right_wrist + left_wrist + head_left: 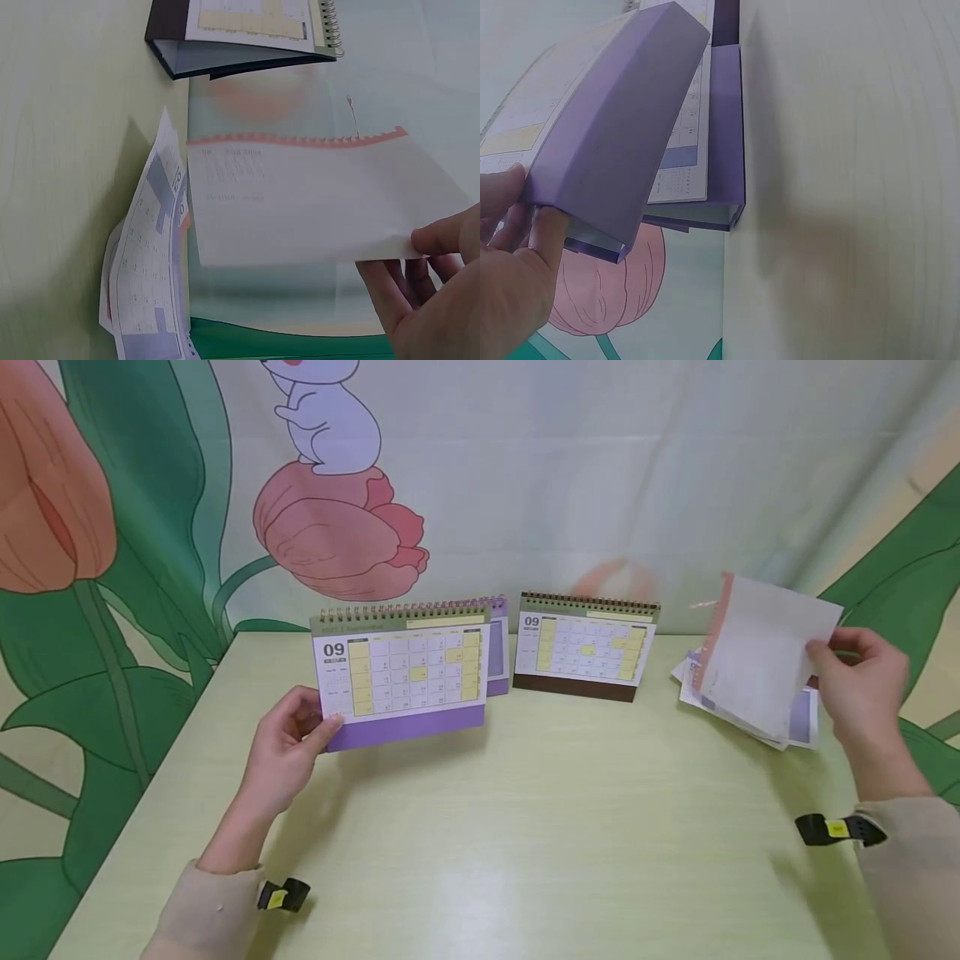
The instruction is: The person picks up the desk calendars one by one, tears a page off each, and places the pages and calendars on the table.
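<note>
My left hand [283, 752] grips the lower left corner of a spiral-bound desk calendar [405, 672] with a purple base, lifted off the table. Its front page reads 09. In the left wrist view, the thumb lies on the page side of the calendar [607, 112] and the fingers on its underside. On the right, my right hand [862, 685] pinches the edge of a torn-off calendar page [780, 643], its pale back side showing and a ragged pink strip along the torn edge. Beneath that page lies a small pile of loose calendar pages [150, 262].
Behind the held calendar stands another purple desk calendar [498, 647], partly hidden. A dark brown-based desk calendar [581, 647], also on 09, stands at the table's back middle. A printed curtain [525, 485] hangs behind the pale table [540, 827].
</note>
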Tool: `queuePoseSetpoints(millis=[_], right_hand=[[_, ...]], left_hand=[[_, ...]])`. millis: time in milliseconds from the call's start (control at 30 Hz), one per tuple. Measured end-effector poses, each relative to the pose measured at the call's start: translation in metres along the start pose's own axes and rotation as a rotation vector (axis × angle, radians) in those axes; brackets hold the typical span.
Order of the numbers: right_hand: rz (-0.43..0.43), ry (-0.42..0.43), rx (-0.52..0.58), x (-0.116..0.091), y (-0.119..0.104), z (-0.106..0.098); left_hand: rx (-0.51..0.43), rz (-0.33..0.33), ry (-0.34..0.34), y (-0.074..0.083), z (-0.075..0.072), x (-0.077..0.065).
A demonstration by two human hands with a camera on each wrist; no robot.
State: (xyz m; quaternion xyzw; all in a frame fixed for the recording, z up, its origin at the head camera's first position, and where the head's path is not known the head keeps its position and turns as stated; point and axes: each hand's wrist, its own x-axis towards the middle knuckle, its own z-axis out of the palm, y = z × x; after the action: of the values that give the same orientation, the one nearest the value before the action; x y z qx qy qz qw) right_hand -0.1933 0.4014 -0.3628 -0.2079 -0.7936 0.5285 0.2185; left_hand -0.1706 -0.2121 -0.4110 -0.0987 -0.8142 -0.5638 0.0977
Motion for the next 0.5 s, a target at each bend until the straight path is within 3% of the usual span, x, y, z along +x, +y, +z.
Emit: queuePoseSetpoints(millis=[100,200,300,500], right_hand=[[-0.077,0.118,-0.178,0.001,0.000,0.003],[-0.143,0.192,-0.288,0.001,0.000,0.006],[-0.227,0.218,-0.375,0.002,0.001,0.009],[-0.521,0.221,-0.470,0.002,0.010,0.014]], left_hand=[[-0.009,-0.014,-0.009,-0.001,0.001,-0.001],[-0.018,-0.026,-0.015,-0.002,0.003,-0.001],[-0.026,-0.025,-0.019,-0.003,0.004,-0.001],[-0.048,-0.037,-0.032,-0.006,0.007,-0.002]])
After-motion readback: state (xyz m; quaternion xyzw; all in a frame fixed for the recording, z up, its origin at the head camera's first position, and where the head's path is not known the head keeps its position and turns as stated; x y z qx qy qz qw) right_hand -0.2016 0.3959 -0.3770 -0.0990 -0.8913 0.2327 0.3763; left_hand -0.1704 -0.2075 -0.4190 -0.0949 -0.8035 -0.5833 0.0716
